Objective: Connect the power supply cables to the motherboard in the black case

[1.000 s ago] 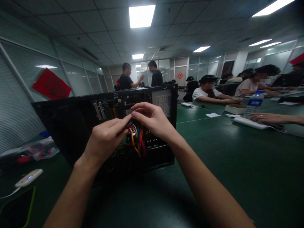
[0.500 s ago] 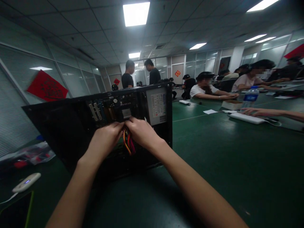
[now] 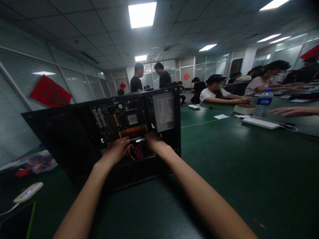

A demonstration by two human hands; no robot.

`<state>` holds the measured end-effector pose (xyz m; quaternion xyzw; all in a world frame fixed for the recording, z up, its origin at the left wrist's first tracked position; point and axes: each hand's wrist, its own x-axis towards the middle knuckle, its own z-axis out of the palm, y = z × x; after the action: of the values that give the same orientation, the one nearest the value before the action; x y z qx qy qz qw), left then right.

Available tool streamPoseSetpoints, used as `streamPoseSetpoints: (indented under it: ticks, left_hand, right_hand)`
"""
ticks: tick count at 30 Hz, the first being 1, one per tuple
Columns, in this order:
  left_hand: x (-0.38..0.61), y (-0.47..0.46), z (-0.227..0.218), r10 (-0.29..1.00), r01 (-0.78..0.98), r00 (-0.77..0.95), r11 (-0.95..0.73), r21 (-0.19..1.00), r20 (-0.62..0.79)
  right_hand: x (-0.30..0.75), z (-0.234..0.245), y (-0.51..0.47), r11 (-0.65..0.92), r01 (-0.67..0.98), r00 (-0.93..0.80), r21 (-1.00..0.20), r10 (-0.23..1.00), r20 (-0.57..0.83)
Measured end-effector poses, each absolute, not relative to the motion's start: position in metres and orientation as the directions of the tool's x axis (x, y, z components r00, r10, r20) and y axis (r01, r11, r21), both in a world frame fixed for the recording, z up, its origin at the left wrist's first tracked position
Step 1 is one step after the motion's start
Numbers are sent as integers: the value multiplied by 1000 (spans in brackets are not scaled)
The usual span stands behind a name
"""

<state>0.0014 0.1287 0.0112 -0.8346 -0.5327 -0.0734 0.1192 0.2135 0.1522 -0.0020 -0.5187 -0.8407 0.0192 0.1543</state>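
Note:
An open black computer case (image 3: pixel 62 139) stands on the green table (image 3: pixel 249 179) in front of me, its motherboard (image 3: pixel 122 119) and grey power supply (image 3: pixel 163 111) showing. Both my hands reach inside its lower part. My left hand (image 3: pixel 117 149) and my right hand (image 3: pixel 153 141) sit on either side of a bundle of coloured wires (image 3: pixel 136 151), orange, yellow and pink. The fingers of both curl down and inward by the wires; their tips are hidden, so what they hold is not plain.
A white device with a cable (image 3: pixel 27 192) and a dark green-edged object (image 3: pixel 17 222) lie at the near left. Plastic bags (image 3: pixel 32 162) lie farther left. Seated people work at the right by a water bottle (image 3: pixel 263 103) and a white keyboard (image 3: pixel 259 123). Two people stand behind.
Both hands have moved down and deeper into the case with the wire bundle. A second ago the fingers pinched a connector above the wires; now the motherboard above is uncovered.

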Motion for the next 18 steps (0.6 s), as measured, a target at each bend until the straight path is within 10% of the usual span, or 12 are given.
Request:
streamPoseSetpoints:
  ticks: [18]
  left_hand:
    - [15, 127, 20, 913, 937, 335, -296, -186, 234]
  right_hand:
    - [205, 0, 144, 636, 770, -590, -45, 737, 329]
